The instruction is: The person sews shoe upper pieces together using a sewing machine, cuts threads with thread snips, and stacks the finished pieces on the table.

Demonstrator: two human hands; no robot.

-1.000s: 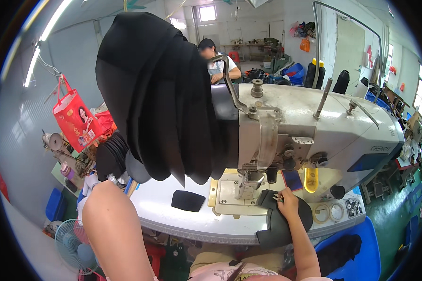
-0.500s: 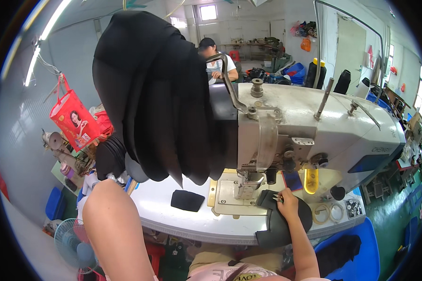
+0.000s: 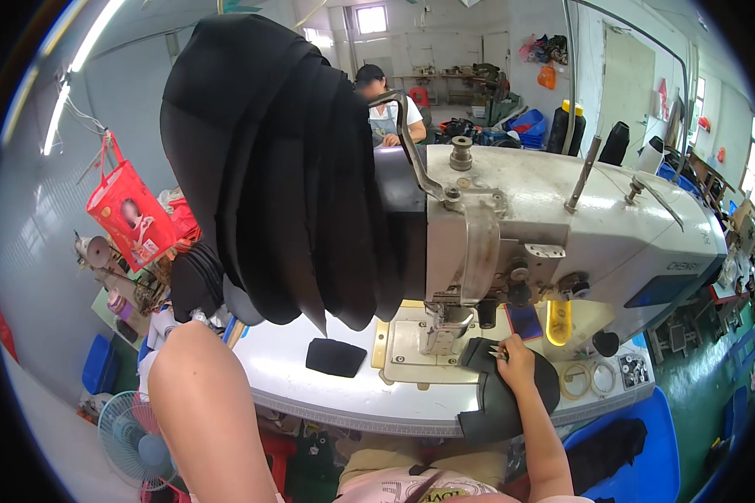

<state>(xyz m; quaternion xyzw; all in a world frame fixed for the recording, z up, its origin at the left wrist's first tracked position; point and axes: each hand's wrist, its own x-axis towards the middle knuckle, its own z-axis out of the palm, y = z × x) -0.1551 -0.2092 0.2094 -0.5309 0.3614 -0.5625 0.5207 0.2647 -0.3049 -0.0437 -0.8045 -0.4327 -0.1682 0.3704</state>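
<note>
My right hand [image 3: 516,360] rests on a dark curved fabric piece [image 3: 512,398] to the right of the sewing machine's needle area. Its fingers are closed on a small metal tool [image 3: 497,353] with pointed tips, whether snips or tweezers I cannot tell. My left arm [image 3: 200,402] reaches up at the left, and the hand at its end is hidden near a big stack of black fabric pieces [image 3: 268,176]. This stack hangs in front of the sewing machine's [image 3: 554,201] left end. A small black piece [image 3: 335,358] lies on the white table [image 3: 285,386].
Two rings [image 3: 575,381] and a tray of small metal parts [image 3: 634,371] sit at the table's right end. Below is a blue bin [image 3: 658,444] with black cloth in it. A fan [image 3: 138,440] stands lower left. Across the room sits a co-worker [image 3: 386,113].
The black stack has shifted slightly left. My right hand stays in place on the dark piece. The co-worker's hand has lowered.
</note>
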